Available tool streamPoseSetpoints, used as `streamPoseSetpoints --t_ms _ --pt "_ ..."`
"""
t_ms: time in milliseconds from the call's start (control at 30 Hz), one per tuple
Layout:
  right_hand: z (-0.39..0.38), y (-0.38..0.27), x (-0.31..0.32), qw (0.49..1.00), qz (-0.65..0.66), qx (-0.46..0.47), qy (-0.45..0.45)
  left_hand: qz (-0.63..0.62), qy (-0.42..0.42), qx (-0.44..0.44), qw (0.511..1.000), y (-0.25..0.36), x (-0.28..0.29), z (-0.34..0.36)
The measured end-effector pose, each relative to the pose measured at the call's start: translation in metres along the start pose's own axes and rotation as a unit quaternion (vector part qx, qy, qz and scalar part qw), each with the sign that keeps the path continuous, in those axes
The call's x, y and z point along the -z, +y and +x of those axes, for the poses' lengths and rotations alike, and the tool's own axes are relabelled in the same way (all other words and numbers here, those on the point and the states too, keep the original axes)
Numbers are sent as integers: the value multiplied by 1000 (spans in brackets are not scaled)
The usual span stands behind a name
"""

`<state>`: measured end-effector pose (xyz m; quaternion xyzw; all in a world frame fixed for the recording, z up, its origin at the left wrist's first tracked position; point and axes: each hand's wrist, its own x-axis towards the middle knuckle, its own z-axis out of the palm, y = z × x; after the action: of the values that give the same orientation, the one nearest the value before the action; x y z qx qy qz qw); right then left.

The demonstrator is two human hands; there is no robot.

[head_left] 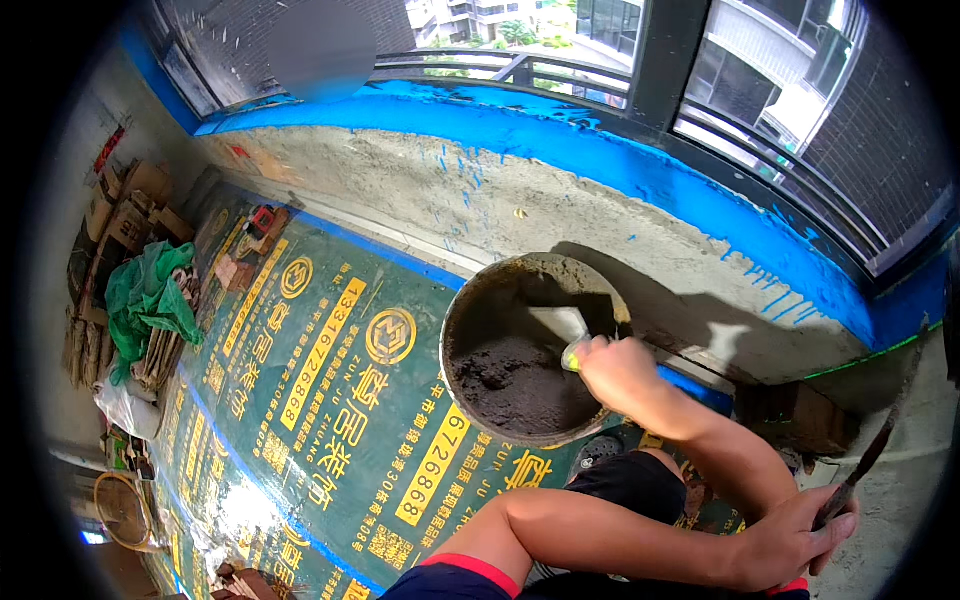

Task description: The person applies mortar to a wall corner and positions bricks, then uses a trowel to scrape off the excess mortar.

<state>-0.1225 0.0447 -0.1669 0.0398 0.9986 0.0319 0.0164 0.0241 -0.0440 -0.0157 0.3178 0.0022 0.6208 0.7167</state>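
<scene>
Right hand (622,376) grips pale metal scraper (563,322), tilted seemingly for reach inside round grey bucket (560,266); left hand (798,538) clasps slender dark tool (876,449).

"Where's the bucket (580,276)?"

"On the floor sheet (330,400), beside the low wall (360,175) beneath the window (655,70). Mix (525,385) lies in it."

"And the scraper (562,322)?"

"Its blade is inside the rim, over the mix; the right grip (620,372) holds the handle."

"The left grip (795,535)?"

"Farther right, around a second tool (875,455)."

"What's at far left?"

"Netting (150,295) over sticks (85,350), cardboard boxes (125,225) behind them, a bag (130,412) just in front."
</scene>
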Motion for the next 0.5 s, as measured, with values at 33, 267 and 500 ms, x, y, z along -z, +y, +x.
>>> streamPoseSetpoints --t_ms 33,267,500 --pt "9 -15 -19 999 38 20 5 10 16 -5 1000 3 6 0" --pt "37 -12 9 932 294 -42 -207 32 58 25 997 17 23 12" --pt "30 11 6 856 468 -30 -219 188 47 114 974 45 16 -7"
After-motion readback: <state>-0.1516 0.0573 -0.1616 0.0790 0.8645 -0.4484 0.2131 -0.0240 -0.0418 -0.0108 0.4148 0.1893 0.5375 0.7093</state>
